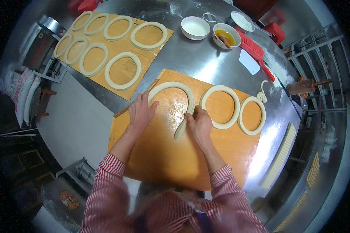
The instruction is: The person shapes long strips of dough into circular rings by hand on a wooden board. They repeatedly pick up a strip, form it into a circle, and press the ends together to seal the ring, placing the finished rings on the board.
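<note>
A pale dough rope (189,95) lies bent in an open arch on the near wooden board (159,163). My left hand (140,112) grips its left end between thumb and fingers, which hide the tip. Farther along the right leg, my right hand (200,125) pinches the rope, and the free end runs out below the thumb toward me. Just right of that hand lies a closed dough ring (237,105), with another dough ring (264,116) beyond it at the board's right side.
Several dough rings fill a second board (153,64) at the far left. Behind my board stand a white bowl (195,34), a bowl of yellow liquid (237,40), a red brush (252,48) and a white scraper (249,62). Dough strips (280,155) lie along the right table edge.
</note>
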